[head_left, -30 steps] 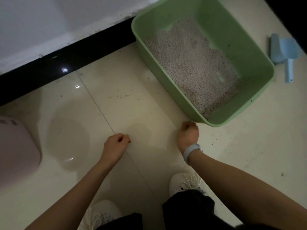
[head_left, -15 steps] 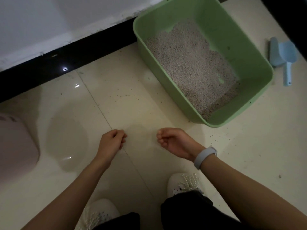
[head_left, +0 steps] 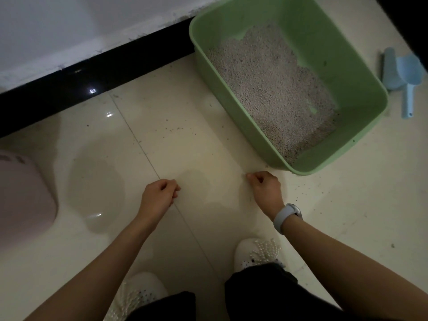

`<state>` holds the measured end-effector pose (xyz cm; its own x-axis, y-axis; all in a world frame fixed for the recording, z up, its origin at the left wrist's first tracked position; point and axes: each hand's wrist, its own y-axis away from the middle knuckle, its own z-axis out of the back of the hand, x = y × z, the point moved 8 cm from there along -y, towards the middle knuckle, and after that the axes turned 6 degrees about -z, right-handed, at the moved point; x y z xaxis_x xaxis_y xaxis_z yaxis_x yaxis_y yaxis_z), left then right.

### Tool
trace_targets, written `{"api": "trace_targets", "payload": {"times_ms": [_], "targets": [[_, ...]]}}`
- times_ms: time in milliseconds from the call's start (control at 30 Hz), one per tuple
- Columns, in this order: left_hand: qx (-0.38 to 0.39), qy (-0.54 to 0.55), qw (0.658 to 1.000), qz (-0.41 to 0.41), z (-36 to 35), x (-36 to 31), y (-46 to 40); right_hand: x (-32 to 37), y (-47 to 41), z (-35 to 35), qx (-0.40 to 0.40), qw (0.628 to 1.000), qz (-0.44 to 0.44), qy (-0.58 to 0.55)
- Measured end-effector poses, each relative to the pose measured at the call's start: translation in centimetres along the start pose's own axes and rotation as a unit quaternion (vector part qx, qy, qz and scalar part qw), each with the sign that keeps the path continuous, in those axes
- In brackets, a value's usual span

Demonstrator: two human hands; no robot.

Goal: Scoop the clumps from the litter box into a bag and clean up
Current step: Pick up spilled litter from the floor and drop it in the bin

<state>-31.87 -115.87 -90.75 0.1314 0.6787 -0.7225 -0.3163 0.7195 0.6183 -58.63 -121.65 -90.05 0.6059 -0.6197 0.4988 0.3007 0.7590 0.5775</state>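
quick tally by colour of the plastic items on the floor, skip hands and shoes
Green: 1, the litter box
Blue: 1, the scoop, with a blue piece beside it that may be a separate part; cannot tell
Pink: 1, the bin at the left edge
Total: 3

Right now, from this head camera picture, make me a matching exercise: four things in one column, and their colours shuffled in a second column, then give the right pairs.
Things:
1. litter box
2. scoop
3. wristband
4. skirting strip

Colours:
A. black
B. light blue
C. green
D. pale grey-white

Pairs: 1-C, 2-B, 3-D, 4-A
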Motion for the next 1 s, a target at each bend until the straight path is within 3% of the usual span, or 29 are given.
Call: {"api": "trace_targets", "payload": {"times_ms": [500, 600, 667, 700, 767, 833, 900, 1000], "targets": [[0.003, -0.012, 1.0, -0.001, 0.0, -0.2, 0.0, 0.5, -0.1, -1.0, -0.037, 0.992, 0.084, 0.083], [-0.001, -0.01, 1.0, 0.0, 0.0, 0.0, -0.1, 1.8, 0.7, -2.0, 0.019, 0.989, 0.108, 0.095], [-0.002, -0.003, 1.0, 0.004, 0.0, 0.0, -0.2, 2.3, 2.0, -3.9, 0.151, 0.987, 0.059, -0.003], [-0.002, 0.0, 1.0, 0.006, 0.0, 0.0, -0.2, 2.4, 3.2, -5.4, 0.254, 0.961, -0.006, -0.104], [-0.004, 0.003, 1.0, 0.009, 0.0, 0.1, -0.3, 3.0, 6.4, -8.4, 0.456, 0.84, -0.13, -0.262], [-0.004, 0.003, 1.0, 0.008, 0.0, 0.1, -0.3, 4.4, 8.2, -9.2, 0.542, 0.765, -0.147, -0.315], [-0.002, 0.004, 1.0, 0.006, 0.0, 0.1, -0.3, 5.2, 7.8, -8.8, 0.545, 0.741, -0.148, -0.363], [0.005, 0.003, 1.0, 0.005, 0.1, 0.3, -0.4, 4.7, 5.7, -7.2, 0.445, 0.784, -0.181, -0.394]]}}
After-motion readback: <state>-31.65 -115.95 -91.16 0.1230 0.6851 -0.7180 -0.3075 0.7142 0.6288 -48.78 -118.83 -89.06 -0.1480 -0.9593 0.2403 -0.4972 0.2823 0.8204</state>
